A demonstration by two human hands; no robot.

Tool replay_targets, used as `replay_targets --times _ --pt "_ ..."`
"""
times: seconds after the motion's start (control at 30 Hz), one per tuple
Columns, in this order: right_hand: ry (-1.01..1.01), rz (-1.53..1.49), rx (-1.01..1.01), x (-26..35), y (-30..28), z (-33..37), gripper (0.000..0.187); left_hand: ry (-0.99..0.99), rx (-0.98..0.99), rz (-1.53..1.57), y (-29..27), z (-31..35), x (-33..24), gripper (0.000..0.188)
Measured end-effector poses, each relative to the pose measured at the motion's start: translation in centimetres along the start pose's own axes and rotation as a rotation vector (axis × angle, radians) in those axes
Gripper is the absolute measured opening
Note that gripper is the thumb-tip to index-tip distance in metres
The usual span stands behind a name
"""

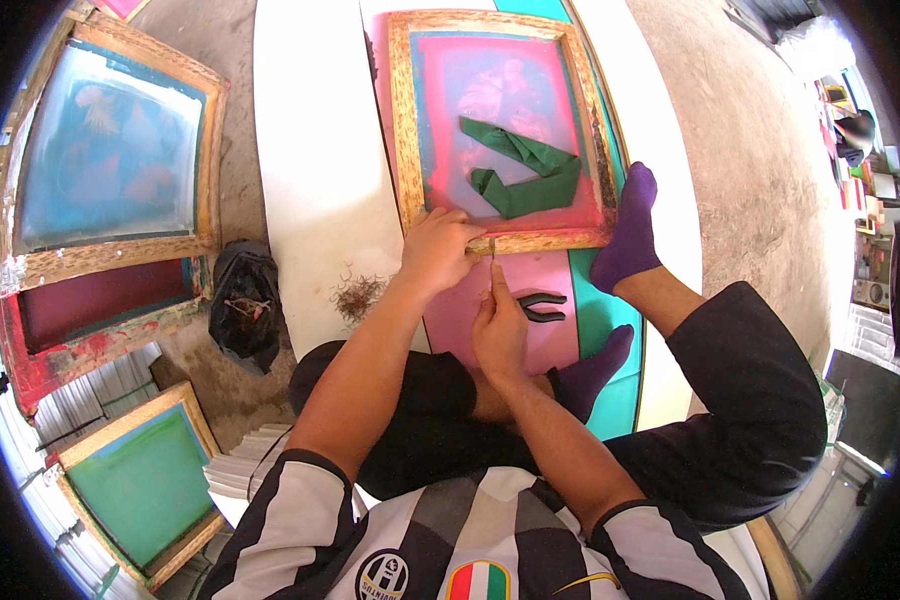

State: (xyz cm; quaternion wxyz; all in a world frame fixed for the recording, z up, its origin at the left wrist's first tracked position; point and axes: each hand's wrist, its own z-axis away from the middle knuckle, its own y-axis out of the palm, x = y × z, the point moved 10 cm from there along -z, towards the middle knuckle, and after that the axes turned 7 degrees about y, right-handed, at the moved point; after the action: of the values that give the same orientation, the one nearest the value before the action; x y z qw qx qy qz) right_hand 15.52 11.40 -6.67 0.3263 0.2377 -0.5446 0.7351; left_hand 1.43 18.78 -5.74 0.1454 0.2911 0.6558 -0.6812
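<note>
Clearly, everything turns on the near rail of the wooden frame (545, 241), which lies flat on the desk (320, 130) just beyond the person's right hand (500, 328). The frame's long axis runs away from the body, while its near rail runs crosswise. A thin tool (493, 262) sits pinched between the right hand's fingers, closed with little gap showing; it points away from the person, roughly square to that rail, with its tip at the wood.

The left hand (436, 252) is the nearer of the two to the frame, touching it directly. Its fingers lie bent over the near left corner, just left of the tool's tip; how firmly they press, and whether they hold anything small, one cannot tell. From the right hand's fingers, then, the frame lies straight ahead; from the left hand's, directly beneath and ahead.

Inside the frame, a folded green cloth (530, 190) rests on the mesh (445, 110). Pliers with black handles (542, 313) lie just right of the right hand, apart from it. A tangle of brown scraps (358, 297) lies left of the left forearm.
</note>
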Motion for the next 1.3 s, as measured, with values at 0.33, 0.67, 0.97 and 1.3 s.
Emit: replay_targets --times 0.33,0.67,0.97,1.3 --pt "0.42 -0.425 0.126 -5.8 1.5 0.1 0.031 0.014 0.001 0.007 -0.5 0.1 -0.1 0.036" --pt "0.489 -0.558 0.213 -5.2 1.7 0.0 0.036 0.036 -0.054 0.014 -0.1 0.3 0.1 0.034" --pt "0.202 -0.337 0.13 -3.2 1.1 -1.3 0.045 0.03 -0.06 0.009 -0.1 0.3 0.0 0.028" --pt "0.103 -0.153 0.043 -0.7 0.3 -1.3 0.044 0.035 -0.085 0.033 -0.5 0.2 -0.1 0.023"
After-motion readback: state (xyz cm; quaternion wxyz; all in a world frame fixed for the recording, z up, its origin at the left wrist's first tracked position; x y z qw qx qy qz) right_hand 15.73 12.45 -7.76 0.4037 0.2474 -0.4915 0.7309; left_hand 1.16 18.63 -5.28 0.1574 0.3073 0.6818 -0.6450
